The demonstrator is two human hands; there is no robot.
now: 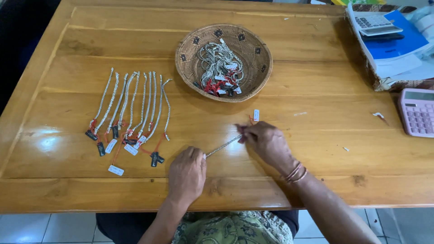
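Head view: I hold one silver chain bracelet [222, 146] stretched between my two hands, low over the wooden desk [316, 90] near its front edge. My left hand [187, 174] is closed, pinching the lower end of the chain at the fingertips; my right hand [266, 142] is closed on the upper end, so the chain runs straight and slanted up toward the right. It is thin, pale metal, evenly textured along its length. A red thread with a small white tag [256, 115] trails from the right-hand end, the tag lying on the desk just beyond my fingers. To the left, well apart, a row of similar bracelets [133, 106] lies side by side, tags at their near ends. Behind my hands sits a woven basket [253, 43] holding a tangled heap of more chains [219, 68]. A pink calculator [418, 112] is at the right edge.
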